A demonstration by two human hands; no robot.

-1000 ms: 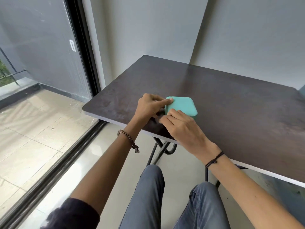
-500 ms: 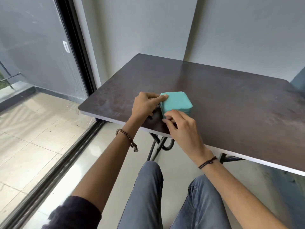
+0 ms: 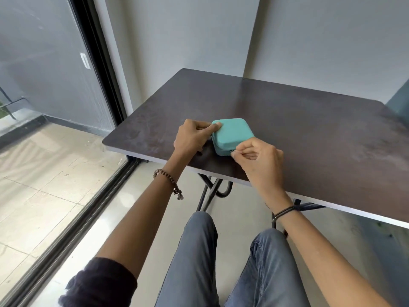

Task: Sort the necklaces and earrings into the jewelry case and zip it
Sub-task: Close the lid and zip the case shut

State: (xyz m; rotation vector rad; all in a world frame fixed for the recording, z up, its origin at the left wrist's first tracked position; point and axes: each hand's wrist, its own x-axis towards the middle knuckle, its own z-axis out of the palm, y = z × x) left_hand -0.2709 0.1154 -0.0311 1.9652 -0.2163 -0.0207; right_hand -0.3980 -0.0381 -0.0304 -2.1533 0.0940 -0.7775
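Note:
A small teal jewelry case (image 3: 232,133) lies with its lid down near the front left of the dark table (image 3: 309,120). My left hand (image 3: 193,138) grips the case's left side, thumb pressed on the lid's corner. At the case's front right corner, my right hand (image 3: 257,160) pinches the small metal zipper pull (image 3: 232,151) between thumb and forefinger. No necklaces or earrings show anywhere on the table.
The table's front edge (image 3: 155,159) runs just below my hands, with black folding legs (image 3: 210,191) under it. A glass sliding door (image 3: 44,85) with a dark frame stands at the left. Grey walls close off the back. My knees sit below the table.
My right hand slid from the case's front left to its front right corner, pinching the zipper pull. The left hand stayed on the case's left side. The camera view shifted a little.

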